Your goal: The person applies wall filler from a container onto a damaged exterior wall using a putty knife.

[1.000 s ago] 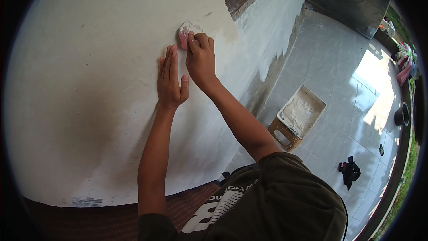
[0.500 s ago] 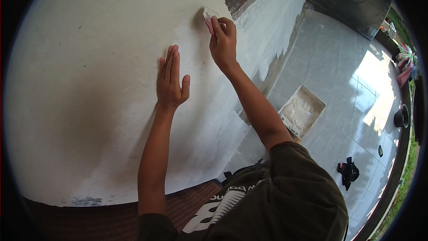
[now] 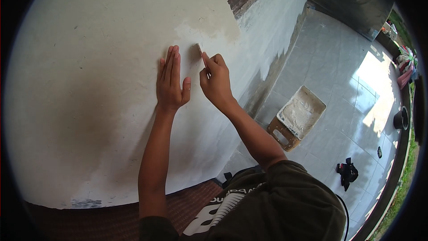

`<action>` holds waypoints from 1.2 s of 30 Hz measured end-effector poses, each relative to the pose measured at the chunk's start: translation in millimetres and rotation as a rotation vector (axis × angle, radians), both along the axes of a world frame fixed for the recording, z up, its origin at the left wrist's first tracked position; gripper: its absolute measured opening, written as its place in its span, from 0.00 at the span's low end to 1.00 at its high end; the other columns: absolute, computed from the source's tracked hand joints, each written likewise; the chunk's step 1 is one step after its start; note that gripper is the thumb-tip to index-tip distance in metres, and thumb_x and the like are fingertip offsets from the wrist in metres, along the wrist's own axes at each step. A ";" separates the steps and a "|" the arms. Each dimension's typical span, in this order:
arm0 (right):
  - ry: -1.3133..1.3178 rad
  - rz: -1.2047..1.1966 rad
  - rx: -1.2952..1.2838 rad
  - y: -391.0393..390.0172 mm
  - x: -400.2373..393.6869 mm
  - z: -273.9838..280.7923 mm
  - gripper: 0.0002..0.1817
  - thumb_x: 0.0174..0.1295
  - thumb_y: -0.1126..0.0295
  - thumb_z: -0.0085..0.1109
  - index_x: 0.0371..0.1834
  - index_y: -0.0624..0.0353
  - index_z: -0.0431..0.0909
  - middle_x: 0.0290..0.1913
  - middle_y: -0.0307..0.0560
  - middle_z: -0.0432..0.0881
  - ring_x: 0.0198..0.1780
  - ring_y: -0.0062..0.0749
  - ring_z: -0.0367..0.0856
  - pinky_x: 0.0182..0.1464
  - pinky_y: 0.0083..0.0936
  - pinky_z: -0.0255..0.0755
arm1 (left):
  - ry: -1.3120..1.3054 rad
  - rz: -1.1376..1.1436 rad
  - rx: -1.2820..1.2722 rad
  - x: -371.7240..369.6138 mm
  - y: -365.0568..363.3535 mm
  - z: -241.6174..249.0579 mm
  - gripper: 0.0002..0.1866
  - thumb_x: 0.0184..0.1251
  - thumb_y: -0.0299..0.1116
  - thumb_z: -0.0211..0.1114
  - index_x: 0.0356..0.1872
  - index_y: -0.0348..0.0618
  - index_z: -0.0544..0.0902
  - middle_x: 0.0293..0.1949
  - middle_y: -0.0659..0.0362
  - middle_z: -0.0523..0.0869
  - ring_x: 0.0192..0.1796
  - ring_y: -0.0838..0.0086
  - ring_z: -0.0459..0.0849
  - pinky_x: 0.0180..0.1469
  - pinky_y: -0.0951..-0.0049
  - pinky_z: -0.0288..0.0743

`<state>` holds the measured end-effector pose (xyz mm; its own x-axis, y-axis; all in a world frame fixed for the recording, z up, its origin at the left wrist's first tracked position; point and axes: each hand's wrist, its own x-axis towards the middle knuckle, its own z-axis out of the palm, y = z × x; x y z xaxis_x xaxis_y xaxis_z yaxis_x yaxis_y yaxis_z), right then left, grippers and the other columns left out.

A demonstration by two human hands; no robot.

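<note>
My left hand (image 3: 169, 85) rests against the off-white wall (image 3: 111, 31), fingers straight and close together, thumb held away, nothing in it. To its right, my right hand (image 3: 217, 80) grips a small putty knife (image 3: 200, 51) edge-on to the camera. The knife's blade points up, at or very near the wall; actual contact is hard to make out. A smeared whiter patch (image 3: 191, 31) shows above the two hands. Down to the right, a rectangular tray (image 3: 315, 96) holds thick whitish paste and sits on a brown stool (image 3: 273, 127) with an oval cut-out.
A dark wooden window frame (image 3: 245, 0) is set in the wall at the top. Grey floor tiles (image 3: 330, 71) stretch to the right, with a black crumpled item (image 3: 347, 173) and a dark pot (image 3: 400, 118). A dark sheet (image 3: 352, 0) hangs at the back.
My right hand has come down and slightly left with the putty knife, leaving a whiter smear above. My left hand stays put. More of the stool shows now.
</note>
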<state>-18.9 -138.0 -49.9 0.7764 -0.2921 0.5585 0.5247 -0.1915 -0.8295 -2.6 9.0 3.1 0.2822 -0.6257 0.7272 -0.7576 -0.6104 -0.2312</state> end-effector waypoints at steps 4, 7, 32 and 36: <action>-0.225 -0.182 0.056 -28.3 17.0 27.4 0.25 0.55 0.87 0.56 0.60 0.67 0.79 0.34 0.50 0.71 0.35 0.36 0.71 0.37 0.29 0.69 | 0.012 0.015 0.007 -1.9 1.1 -0.2 0.31 0.77 0.39 0.43 0.76 0.30 0.57 0.75 0.42 0.64 0.78 0.50 0.61 0.79 0.49 0.45; -0.387 -0.388 -0.109 -40.1 61.6 40.0 0.27 0.56 0.88 0.57 0.62 0.68 0.77 0.38 0.50 0.72 0.41 0.40 0.71 0.43 0.30 0.70 | -0.022 0.005 -0.016 -0.5 -0.6 -0.6 0.31 0.76 0.38 0.46 0.74 0.30 0.61 0.75 0.45 0.66 0.78 0.55 0.62 0.79 0.54 0.48; -0.339 -0.432 -0.324 -39.7 108.0 27.8 0.28 0.53 0.89 0.53 0.62 0.74 0.73 0.43 0.56 0.76 0.45 0.50 0.70 0.50 0.38 0.70 | -0.021 0.036 0.011 -0.9 -2.3 -1.3 0.31 0.76 0.40 0.47 0.74 0.30 0.62 0.75 0.46 0.67 0.78 0.58 0.62 0.79 0.54 0.49; -0.183 -0.417 -0.294 -15.7 89.5 5.1 0.26 0.52 0.89 0.52 0.59 0.75 0.74 0.42 0.58 0.77 0.44 0.52 0.72 0.49 0.39 0.71 | -0.012 0.051 0.023 -1.6 -1.2 -0.3 0.31 0.76 0.39 0.46 0.74 0.30 0.61 0.75 0.45 0.66 0.78 0.55 0.62 0.79 0.52 0.48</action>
<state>70.7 -153.7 -44.7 0.5105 -0.3654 0.7784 0.4853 -0.6249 -0.6116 -4.3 7.8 2.8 0.3052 -0.6273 0.7164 -0.7230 -0.6423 -0.2544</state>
